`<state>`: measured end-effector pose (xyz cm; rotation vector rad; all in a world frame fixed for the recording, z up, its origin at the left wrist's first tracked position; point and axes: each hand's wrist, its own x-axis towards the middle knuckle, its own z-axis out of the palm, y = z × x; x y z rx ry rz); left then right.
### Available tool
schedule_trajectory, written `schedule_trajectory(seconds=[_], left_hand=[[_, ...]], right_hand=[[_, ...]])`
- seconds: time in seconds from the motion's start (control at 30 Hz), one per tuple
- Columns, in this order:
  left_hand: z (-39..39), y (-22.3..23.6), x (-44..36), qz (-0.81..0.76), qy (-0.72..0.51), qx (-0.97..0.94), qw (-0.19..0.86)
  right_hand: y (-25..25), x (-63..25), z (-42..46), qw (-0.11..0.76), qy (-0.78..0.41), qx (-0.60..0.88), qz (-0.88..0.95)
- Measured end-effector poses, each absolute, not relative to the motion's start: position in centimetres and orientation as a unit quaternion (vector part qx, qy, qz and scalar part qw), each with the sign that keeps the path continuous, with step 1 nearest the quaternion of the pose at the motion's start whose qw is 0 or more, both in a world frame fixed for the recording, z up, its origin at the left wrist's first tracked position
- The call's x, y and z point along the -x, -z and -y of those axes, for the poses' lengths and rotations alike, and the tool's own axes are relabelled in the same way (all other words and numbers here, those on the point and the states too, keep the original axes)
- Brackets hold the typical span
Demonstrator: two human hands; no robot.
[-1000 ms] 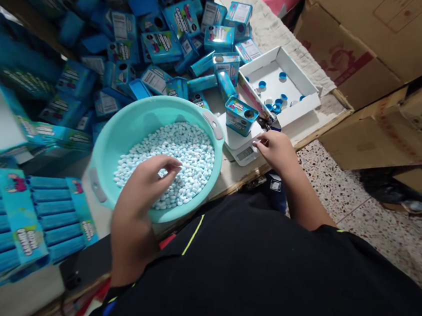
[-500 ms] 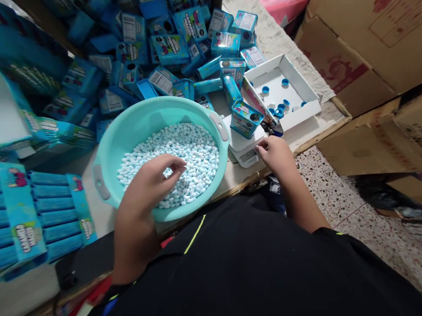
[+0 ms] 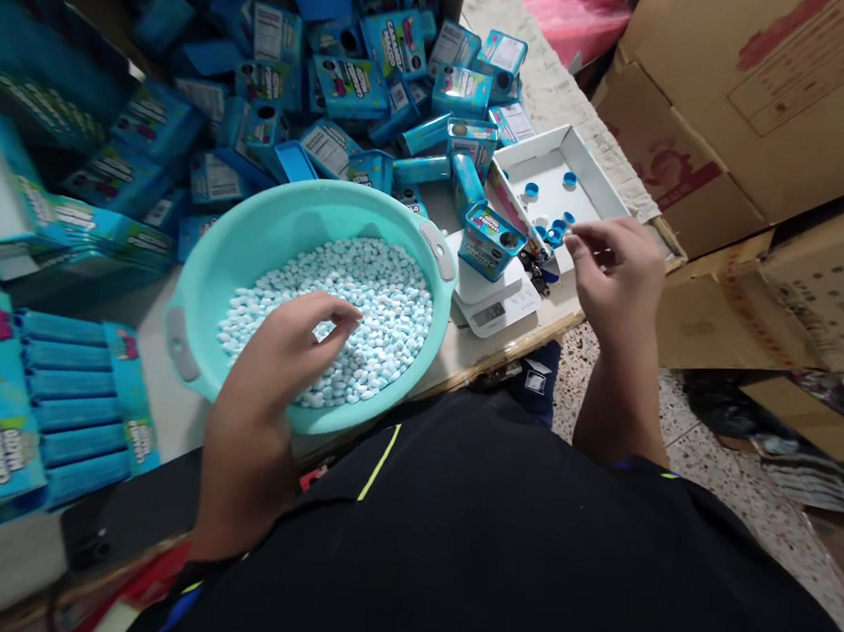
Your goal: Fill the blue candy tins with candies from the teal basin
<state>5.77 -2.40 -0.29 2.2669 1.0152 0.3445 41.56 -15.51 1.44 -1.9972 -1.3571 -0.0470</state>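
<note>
Left hand (image 3: 279, 346) hovers above sweets (image 3: 390, 298) in the bowl (image 3: 266, 224), fingers curled; grip can't be told | right hand (image 3: 620, 277) pinched at the scale's 3 o'clock, contents unclear | scale (image 3: 511, 306) on desk (image 3: 451, 355), bowl's 3 o'clock, carrying blue tin (image 3: 488, 246) | white box (image 3: 550, 167), scale's 1 o'clock

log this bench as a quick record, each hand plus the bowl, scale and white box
left hand: over the pale pieces, fingertips close together; grip unclear
right hand: at the white box, fingertips close together; grip unclear
bowl: turquoise, holds the pale pieces
scale: white, beside bowl, blue container on it; reading too blurred
white box: open, blue caps inside
pile: blue containers, behind bowl
</note>
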Motion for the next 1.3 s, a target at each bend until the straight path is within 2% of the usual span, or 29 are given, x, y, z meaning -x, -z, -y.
schedule_trajectory(seconds=[0.23,0.4,0.5,0.57,0.7,0.83,0.9,1.07,1.2,1.3], left_hand=[[2.4,0.4,-5.7,-0.372,-0.124,-0.863,0.317],[2.8,0.2,-5.6,-0.384,-0.142,-0.859,0.307],[3.0,0.2,-5.7,-0.419,-0.175,-0.841,0.296],[3.0,0.4,-5.8,-0.457,-0.208,-0.815,0.287],[2.9,0.8,-5.8,-0.509,-0.279,-0.756,0.303],[2.8,0.8,-5.7,-0.519,-0.31,-0.727,0.326],[2.6,0.9,-5.7,-0.529,-0.31,-0.715,0.336],[2.1,1.8,-5.8,-0.535,-0.279,-0.721,0.34],[3.1,2.2,-5.9,-0.519,-0.183,-0.754,0.36],[3.5,2.3,-5.9,-0.515,-0.252,-0.729,0.375]], right_hand=[[-5.5,-39.2,13.0,0.404,0.065,0.72,0.561],[-5.6,-38.5,13.4,0.485,0.109,0.676,0.544],[-5.3,-37.0,13.6,0.512,0.082,0.662,0.541],[-4.8,-35.3,13.2,0.481,0.02,0.646,0.592],[-3.3,-31.2,11.2,0.359,-0.14,0.58,0.718],[-2.1,-29.7,9.3,0.289,-0.214,0.545,0.758],[-2.0,-30.9,9.1,0.292,-0.202,0.565,0.744],[-1.6,-36.5,10.6,0.34,-0.059,0.68,0.647],[1.3,-39.1,11.4,0.3,-0.07,0.692,0.653],[3.7,-39.6,10.7,0.286,-0.057,0.711,0.64]])
